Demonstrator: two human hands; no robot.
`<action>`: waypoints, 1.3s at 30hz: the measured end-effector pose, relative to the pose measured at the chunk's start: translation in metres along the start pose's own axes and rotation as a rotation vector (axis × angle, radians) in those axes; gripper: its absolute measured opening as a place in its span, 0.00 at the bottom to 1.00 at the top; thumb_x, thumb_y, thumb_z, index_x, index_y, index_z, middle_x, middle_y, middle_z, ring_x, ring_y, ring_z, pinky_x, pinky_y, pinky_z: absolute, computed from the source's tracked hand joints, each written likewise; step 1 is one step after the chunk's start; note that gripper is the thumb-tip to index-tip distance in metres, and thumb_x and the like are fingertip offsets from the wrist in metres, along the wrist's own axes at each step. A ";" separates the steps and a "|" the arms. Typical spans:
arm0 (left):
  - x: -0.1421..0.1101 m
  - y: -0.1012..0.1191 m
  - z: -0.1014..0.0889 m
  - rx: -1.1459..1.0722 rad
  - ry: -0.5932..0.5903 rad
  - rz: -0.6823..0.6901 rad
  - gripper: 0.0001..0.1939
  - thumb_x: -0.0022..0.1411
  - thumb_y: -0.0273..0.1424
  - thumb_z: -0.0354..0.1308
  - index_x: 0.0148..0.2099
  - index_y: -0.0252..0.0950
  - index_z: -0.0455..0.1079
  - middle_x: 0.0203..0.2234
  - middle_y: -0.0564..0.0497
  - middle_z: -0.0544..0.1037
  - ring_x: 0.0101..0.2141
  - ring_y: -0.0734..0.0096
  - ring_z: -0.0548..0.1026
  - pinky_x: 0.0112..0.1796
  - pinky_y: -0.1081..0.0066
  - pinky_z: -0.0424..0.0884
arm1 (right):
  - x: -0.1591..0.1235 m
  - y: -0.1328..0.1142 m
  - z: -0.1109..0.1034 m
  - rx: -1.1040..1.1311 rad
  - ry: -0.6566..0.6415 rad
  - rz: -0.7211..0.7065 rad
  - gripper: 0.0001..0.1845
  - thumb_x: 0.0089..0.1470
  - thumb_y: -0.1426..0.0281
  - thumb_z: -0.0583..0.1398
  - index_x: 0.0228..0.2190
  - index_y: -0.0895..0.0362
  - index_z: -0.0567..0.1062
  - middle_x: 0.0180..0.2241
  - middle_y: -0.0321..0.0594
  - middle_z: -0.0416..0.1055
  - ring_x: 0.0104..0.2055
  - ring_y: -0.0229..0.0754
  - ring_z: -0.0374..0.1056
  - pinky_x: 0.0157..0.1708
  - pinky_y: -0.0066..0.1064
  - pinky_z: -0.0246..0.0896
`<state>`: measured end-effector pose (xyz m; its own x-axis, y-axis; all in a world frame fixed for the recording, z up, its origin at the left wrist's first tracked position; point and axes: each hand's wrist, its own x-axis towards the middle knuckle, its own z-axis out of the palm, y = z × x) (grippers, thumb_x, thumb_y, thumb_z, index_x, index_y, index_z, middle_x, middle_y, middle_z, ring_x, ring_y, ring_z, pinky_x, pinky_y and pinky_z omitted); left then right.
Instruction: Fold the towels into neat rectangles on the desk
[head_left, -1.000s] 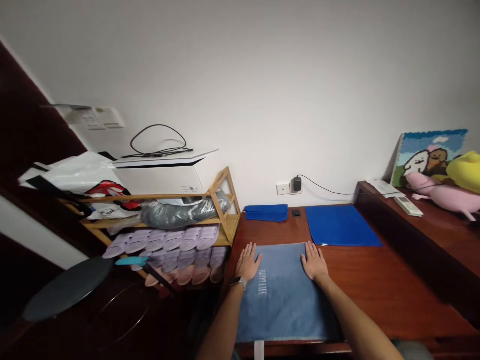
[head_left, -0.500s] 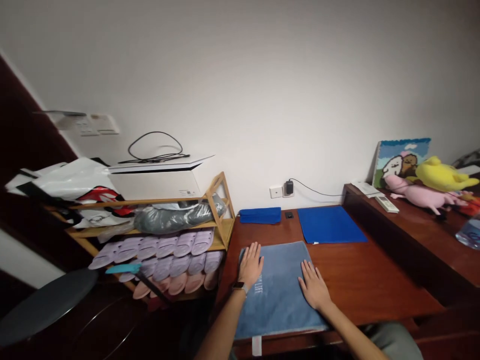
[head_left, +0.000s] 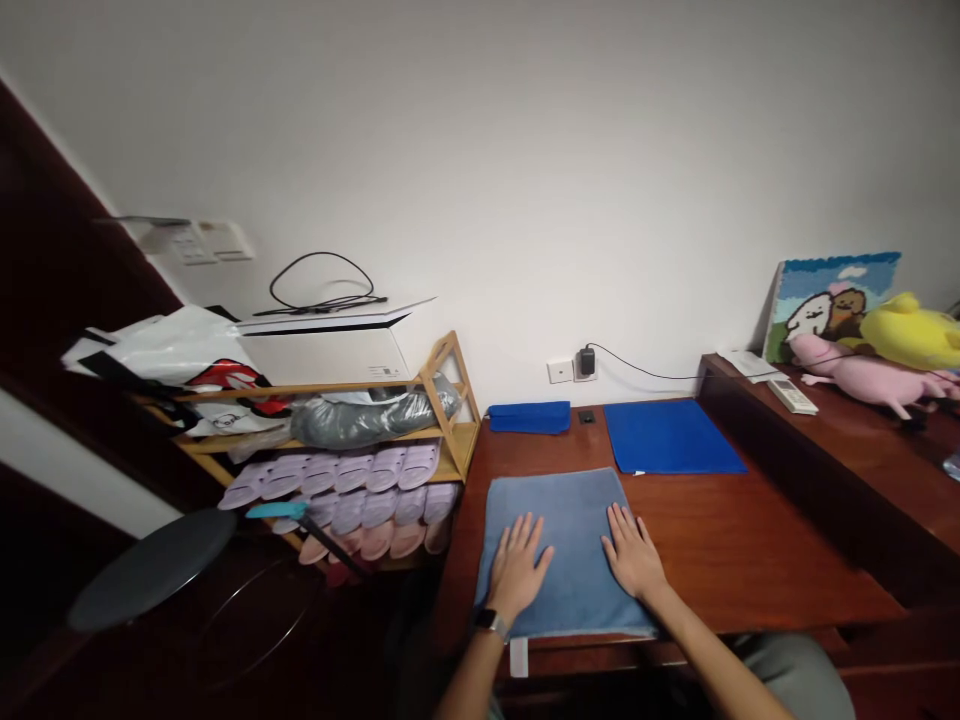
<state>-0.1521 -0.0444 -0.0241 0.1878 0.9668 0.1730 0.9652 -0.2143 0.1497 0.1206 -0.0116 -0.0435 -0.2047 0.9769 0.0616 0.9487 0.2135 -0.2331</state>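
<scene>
A blue-grey towel (head_left: 571, 535) is laid flat at the front edge of the wooden table (head_left: 757, 545), and a white tag (head_left: 518, 657) is hanging from its near border over that edge. The 2 hands are kept apart on the towel, palms down and fingers spread, and nothing is clamped. The left hand (head_left: 519, 568) is placed toward the towel's left side, and the right hand (head_left: 634, 553) near its right edge. The cloth between them is seen smooth, without large wrinkles. A wristwatch (head_left: 491, 623) is worn on the left wrist.

At the back edge of the table, a folded blue cloth (head_left: 529, 417) and a flat blue mat (head_left: 671, 437) are lying, with a small black square object (head_left: 586, 416) between them. Beyond the table's left edge, a bamboo shoe rack (head_left: 448, 400) holding lilac slippers (head_left: 382, 468) is standing, and a round dark stool (head_left: 150, 570) is placed in front of it. Beyond the right edge, a raised wooden shelf (head_left: 825, 470) is carrying a remote control (head_left: 792, 396), a pink plush toy (head_left: 862, 382) and a yellow plush toy (head_left: 911, 338).
</scene>
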 end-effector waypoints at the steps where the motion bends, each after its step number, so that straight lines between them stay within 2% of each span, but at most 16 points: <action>1: -0.007 -0.018 -0.004 0.022 0.019 -0.034 0.33 0.76 0.49 0.43 0.75 0.42 0.56 0.73 0.44 0.59 0.72 0.53 0.57 0.69 0.46 0.55 | 0.000 0.000 -0.002 -0.001 -0.003 -0.003 0.37 0.71 0.56 0.42 0.73 0.61 0.53 0.74 0.45 0.46 0.77 0.49 0.41 0.74 0.50 0.36; 4: -0.022 -0.048 -0.011 0.064 0.067 -0.080 0.32 0.75 0.47 0.46 0.74 0.41 0.58 0.72 0.43 0.61 0.71 0.54 0.59 0.68 0.48 0.58 | -0.002 -0.002 -0.011 -0.027 -0.017 -0.013 0.37 0.71 0.57 0.43 0.72 0.63 0.54 0.74 0.47 0.46 0.77 0.50 0.42 0.74 0.50 0.37; 7: -0.026 -0.045 -0.019 0.089 0.093 -0.073 0.30 0.74 0.44 0.48 0.72 0.37 0.62 0.71 0.40 0.64 0.70 0.52 0.61 0.67 0.48 0.59 | -0.011 -0.013 -0.018 -0.067 0.025 -0.015 0.36 0.70 0.59 0.44 0.71 0.66 0.55 0.74 0.49 0.45 0.77 0.52 0.42 0.74 0.51 0.36; 10: -0.024 -0.018 -0.025 0.075 0.144 0.004 0.27 0.75 0.38 0.46 0.70 0.35 0.65 0.69 0.40 0.67 0.69 0.53 0.62 0.68 0.48 0.57 | -0.027 -0.028 -0.015 -0.047 0.095 -0.061 0.36 0.71 0.57 0.43 0.72 0.64 0.55 0.74 0.48 0.44 0.77 0.52 0.41 0.75 0.51 0.35; 12: -0.021 0.011 -0.025 0.032 0.161 0.091 0.26 0.77 0.37 0.44 0.71 0.39 0.64 0.69 0.44 0.67 0.70 0.56 0.61 0.69 0.49 0.56 | -0.037 -0.036 -0.011 -0.013 0.068 -0.083 0.37 0.71 0.55 0.43 0.72 0.63 0.55 0.74 0.47 0.44 0.77 0.51 0.41 0.74 0.49 0.37; 16: -0.010 0.072 -0.017 -0.073 0.079 0.223 0.26 0.78 0.41 0.44 0.74 0.48 0.59 0.73 0.50 0.60 0.71 0.59 0.57 0.70 0.51 0.55 | -0.043 -0.038 -0.009 0.013 -0.041 -0.087 0.36 0.70 0.58 0.44 0.72 0.63 0.55 0.74 0.47 0.45 0.77 0.50 0.41 0.75 0.48 0.37; 18: -0.004 0.086 -0.012 -0.104 0.018 0.231 0.27 0.78 0.44 0.43 0.74 0.50 0.57 0.73 0.49 0.59 0.72 0.58 0.57 0.69 0.49 0.56 | -0.040 -0.034 -0.012 0.022 -0.050 -0.098 0.36 0.69 0.60 0.45 0.72 0.62 0.55 0.74 0.46 0.45 0.77 0.49 0.41 0.75 0.48 0.36; 20: -0.001 0.083 -0.011 -0.107 -0.030 0.214 0.28 0.78 0.47 0.42 0.75 0.50 0.56 0.73 0.48 0.60 0.71 0.56 0.57 0.69 0.47 0.57 | -0.036 -0.030 -0.017 0.041 -0.047 -0.104 0.36 0.70 0.59 0.45 0.72 0.61 0.55 0.74 0.46 0.45 0.77 0.49 0.41 0.75 0.49 0.37; 23: -0.007 0.050 -0.014 -0.069 -0.049 0.143 0.29 0.77 0.48 0.43 0.75 0.50 0.57 0.73 0.47 0.59 0.71 0.54 0.57 0.68 0.44 0.57 | -0.034 -0.029 -0.023 0.072 -0.048 -0.099 0.36 0.71 0.56 0.43 0.72 0.60 0.54 0.74 0.45 0.45 0.77 0.49 0.42 0.74 0.50 0.38; 27: -0.035 -0.008 -0.016 0.004 0.034 0.041 0.30 0.75 0.48 0.49 0.74 0.50 0.57 0.72 0.47 0.60 0.71 0.53 0.59 0.68 0.44 0.58 | -0.043 -0.034 -0.027 0.072 -0.030 -0.072 0.37 0.71 0.54 0.44 0.72 0.59 0.54 0.74 0.43 0.45 0.77 0.51 0.41 0.75 0.50 0.37; 30: -0.050 -0.028 -0.015 0.054 0.120 0.036 0.31 0.73 0.47 0.52 0.74 0.48 0.59 0.71 0.46 0.63 0.69 0.52 0.62 0.66 0.45 0.61 | -0.055 -0.040 -0.022 0.048 0.040 -0.054 0.36 0.70 0.55 0.47 0.72 0.59 0.57 0.74 0.43 0.44 0.77 0.56 0.39 0.75 0.53 0.34; 32: -0.052 -0.023 -0.016 0.078 0.152 0.059 0.29 0.73 0.44 0.53 0.72 0.44 0.63 0.69 0.44 0.67 0.68 0.51 0.65 0.66 0.45 0.63 | -0.062 -0.045 -0.016 0.051 0.074 -0.101 0.35 0.70 0.57 0.47 0.72 0.58 0.56 0.74 0.42 0.44 0.77 0.55 0.39 0.75 0.53 0.36; 34: -0.048 -0.004 -0.018 0.074 0.170 0.111 0.27 0.73 0.39 0.52 0.71 0.43 0.65 0.68 0.44 0.69 0.67 0.52 0.67 0.66 0.46 0.64 | -0.069 -0.049 -0.009 0.069 0.079 -0.181 0.34 0.72 0.55 0.45 0.72 0.55 0.54 0.74 0.39 0.45 0.77 0.53 0.43 0.74 0.50 0.41; 37: -0.045 0.027 -0.024 0.022 0.121 0.286 0.28 0.76 0.38 0.49 0.74 0.49 0.58 0.71 0.50 0.64 0.69 0.57 0.64 0.67 0.50 0.63 | -0.074 -0.048 -0.001 0.080 0.077 -0.255 0.35 0.72 0.53 0.44 0.73 0.53 0.52 0.74 0.38 0.47 0.76 0.52 0.46 0.73 0.49 0.46; 39: -0.047 0.033 -0.027 0.002 0.060 0.376 0.30 0.76 0.41 0.49 0.76 0.55 0.51 0.73 0.54 0.60 0.69 0.58 0.62 0.67 0.52 0.64 | -0.077 -0.042 -0.001 0.077 0.088 -0.272 0.35 0.72 0.53 0.45 0.73 0.52 0.51 0.74 0.38 0.47 0.75 0.52 0.47 0.73 0.49 0.47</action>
<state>-0.1337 -0.1011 -0.0008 0.5177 0.8111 0.2724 0.8315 -0.5519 0.0631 0.0968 -0.0954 -0.0373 -0.4238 0.8798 0.2154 0.8402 0.4707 -0.2693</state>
